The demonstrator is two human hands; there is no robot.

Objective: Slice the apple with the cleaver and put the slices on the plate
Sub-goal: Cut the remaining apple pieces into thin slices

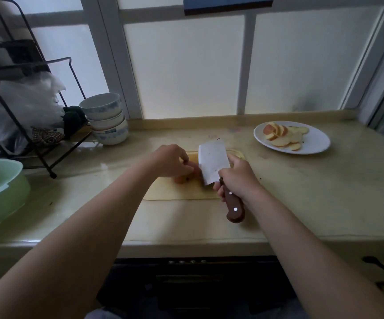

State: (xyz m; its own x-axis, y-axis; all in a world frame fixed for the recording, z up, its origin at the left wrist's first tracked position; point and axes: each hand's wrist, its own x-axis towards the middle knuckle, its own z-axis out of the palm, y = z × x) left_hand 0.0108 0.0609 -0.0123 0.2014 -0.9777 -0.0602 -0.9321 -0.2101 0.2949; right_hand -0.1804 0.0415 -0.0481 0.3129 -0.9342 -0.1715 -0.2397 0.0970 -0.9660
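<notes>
Pale yellow counter [313, 203] by the window. On top: cutting board [174, 192] in the middle, white plate [317, 143] far right, stacked bowls [104, 118], black rack [48, 168] and green tub [2, 187] on the left.

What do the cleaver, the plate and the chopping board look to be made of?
Cleaver: blade looks like matte grey metal; handle seems dark brown wood with pale rivets. Plate: probably glazed white ceramic, smooth with slight sheen; plastic is possible. Chopping board: pale tan, matte; wood or plastic, too dim to tell.

White plate [317, 143], pale green basin [0, 187], brown cleaver handle [233, 207], white-and-blue bowls [104, 118].
</notes>
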